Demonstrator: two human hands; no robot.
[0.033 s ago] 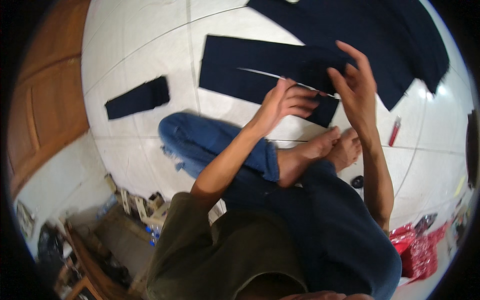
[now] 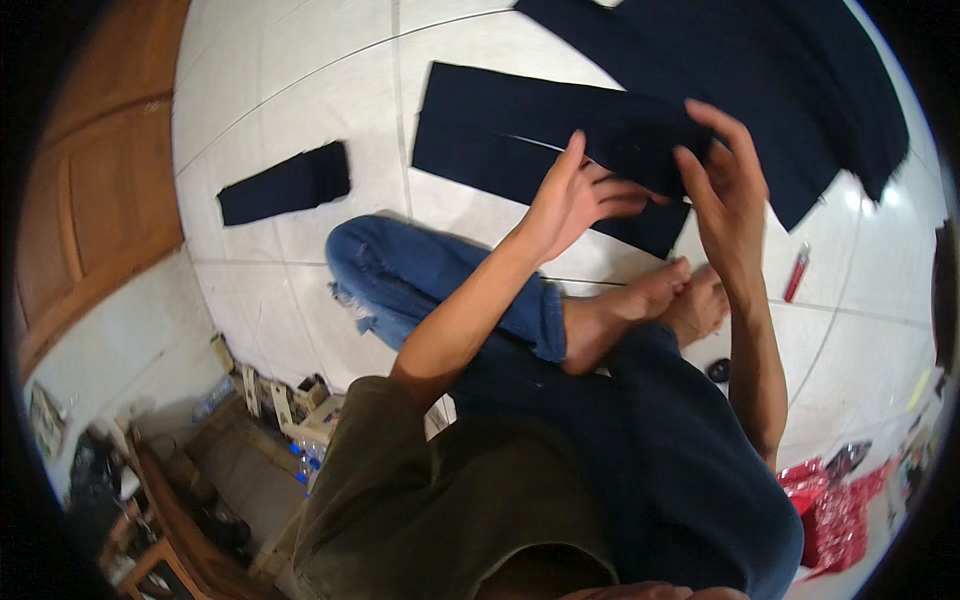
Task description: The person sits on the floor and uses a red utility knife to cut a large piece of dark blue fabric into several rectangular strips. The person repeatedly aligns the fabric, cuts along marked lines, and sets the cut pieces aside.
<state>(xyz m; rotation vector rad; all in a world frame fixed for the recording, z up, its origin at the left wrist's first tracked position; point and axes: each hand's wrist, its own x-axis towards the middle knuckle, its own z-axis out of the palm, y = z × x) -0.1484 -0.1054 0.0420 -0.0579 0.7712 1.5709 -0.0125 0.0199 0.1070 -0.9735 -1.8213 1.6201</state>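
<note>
A long navy cloth piece lies on the tiled floor in front of me, with a narrow pale gap running lengthwise through it. Over its near half is my left hand, thumb raised and fingers stretched toward the right, apart from one another. My right hand is above the cloth's right end, its thumb and forefinger spread wide. The other right fingers are bent and partly hidden. Whether either hand touches the cloth, I cannot tell. A smaller navy cloth strip rests off to the left.
A large navy fabric spreads across the far right. On the tiles lie a red, pen-like tool and a small black round object. Red shiny packaging is at lower right; wooden furniture and clutter stand at left.
My left hand has shifted slightly away from me, its thumb now raised higher over the gap. The right hand has come a little nearer. The whole view has shifted slightly.
</note>
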